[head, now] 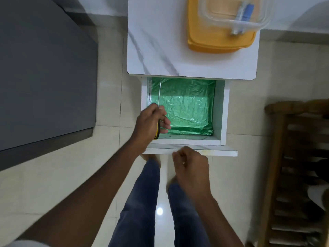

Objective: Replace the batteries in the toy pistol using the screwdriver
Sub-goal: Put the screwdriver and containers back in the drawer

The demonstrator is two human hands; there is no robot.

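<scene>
My left hand (151, 120) is closed around a screwdriver (159, 94) with a yellow and black handle. Its thin metal shaft points away from me, over the left side of an open white drawer (223, 111). The drawer is lined with crinkled green foil (187, 106) and shows nothing else inside. My right hand (191, 168) hovers just in front of the drawer's front panel, fingers curled with nothing in them. No toy pistol can be made out. On the marble-patterned table top, a clear lidded box (236, 13) holds blue and white items that are too blurred to name.
The clear box rests on a yellow container (213, 41) at the back right of the small white table (156, 50). A grey bed or counter (44, 68) fills the left. A wooden slatted rack (293, 166) stands at right. My legs and bare feet stand on pale floor tiles.
</scene>
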